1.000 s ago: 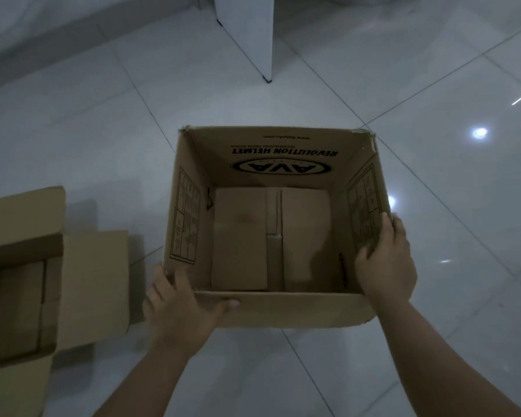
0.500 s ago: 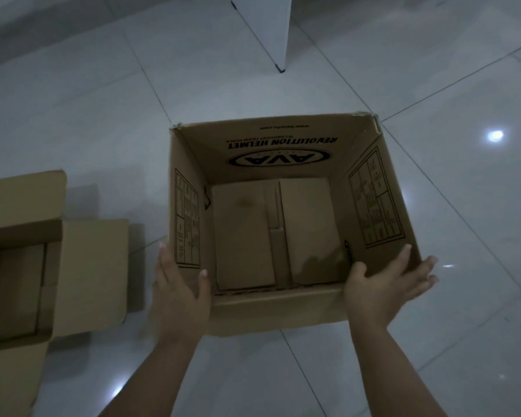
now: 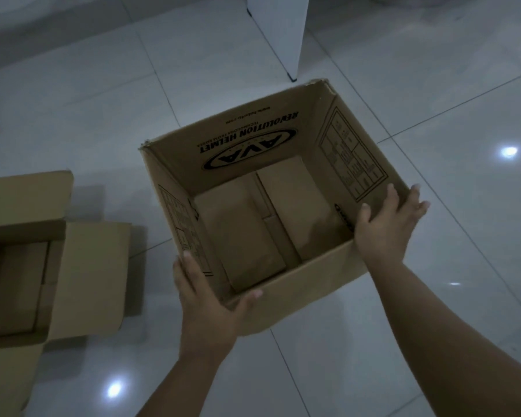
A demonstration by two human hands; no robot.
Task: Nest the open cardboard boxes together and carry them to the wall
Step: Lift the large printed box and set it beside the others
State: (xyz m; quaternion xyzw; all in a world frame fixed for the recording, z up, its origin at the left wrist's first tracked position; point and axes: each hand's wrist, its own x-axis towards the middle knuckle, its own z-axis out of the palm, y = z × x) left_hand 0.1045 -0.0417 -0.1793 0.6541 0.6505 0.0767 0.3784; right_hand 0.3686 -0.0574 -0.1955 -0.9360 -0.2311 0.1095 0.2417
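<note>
An open brown cardboard box [image 3: 307,293] printed "AVA Revolution Helmet" inside is in the middle of the view, tilted and turned counter-clockwise, its top open toward me. My left hand [image 3: 205,302] grips its near left corner, thumb over the near rim. My right hand [image 3: 388,224] clasps the near right corner, thumb inside and fingers spread along the outer right wall. A second open cardboard box [image 3: 91,281] lies on the floor at the left with its flaps spread out; its left part is cut off by the frame.
Glossy white floor tiles [image 3: 448,296] with light reflections spread all around. A white panel or furniture leg [image 3: 277,31] stands at the top centre. The base of a wall [image 3: 42,28] runs along the top left.
The box has rotated counter-clockwise and tilted, its right side swinging away. My left thumb has hooked over the near rim, and my right hand has moved up along the right wall.
</note>
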